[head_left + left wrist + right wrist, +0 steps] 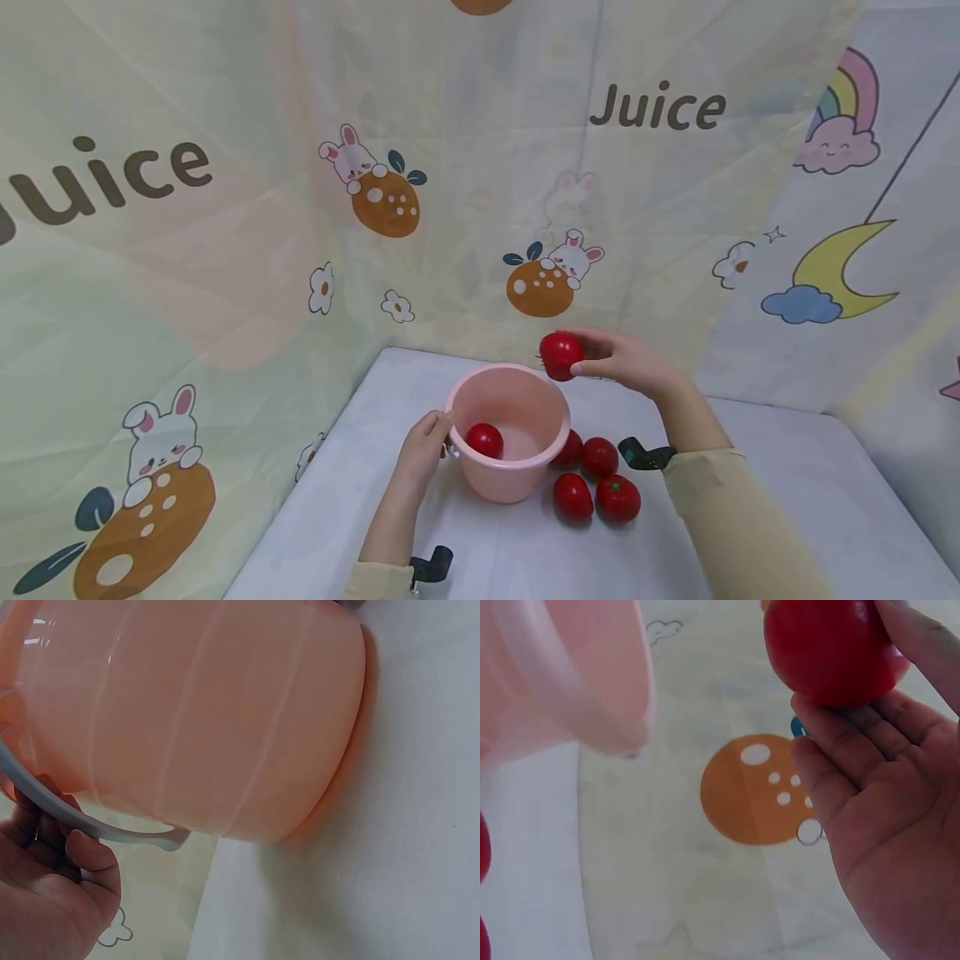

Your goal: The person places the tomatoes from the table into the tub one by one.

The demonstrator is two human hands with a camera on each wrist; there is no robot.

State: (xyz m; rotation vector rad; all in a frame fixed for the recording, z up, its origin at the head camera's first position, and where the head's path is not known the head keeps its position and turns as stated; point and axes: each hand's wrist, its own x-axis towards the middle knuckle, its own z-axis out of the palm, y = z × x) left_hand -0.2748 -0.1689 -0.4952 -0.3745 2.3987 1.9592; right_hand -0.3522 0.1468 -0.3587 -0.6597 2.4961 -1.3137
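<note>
A pink bucket (504, 482) stands on the white table, with one tomato (484, 441) inside it. My left hand (422, 446) grips the bucket's rim at its left side. In the left wrist view, the fingers of the left hand (60, 892) curl at the rim, near the pale handle (90, 825). Above the bucket's right rim, my right hand (626, 360) holds another tomato (561, 356) between thumb and fingers. The right wrist view shows this red tomato (832, 649) from below, pinched by the right hand (900, 802).
Several tomatoes (618, 499) lie on the table (517, 554) just right of the bucket, one partly hidden behind it. A printed cloth (465, 192) hangs behind and to the left of the table. Each wrist carries a black strapped device (432, 566).
</note>
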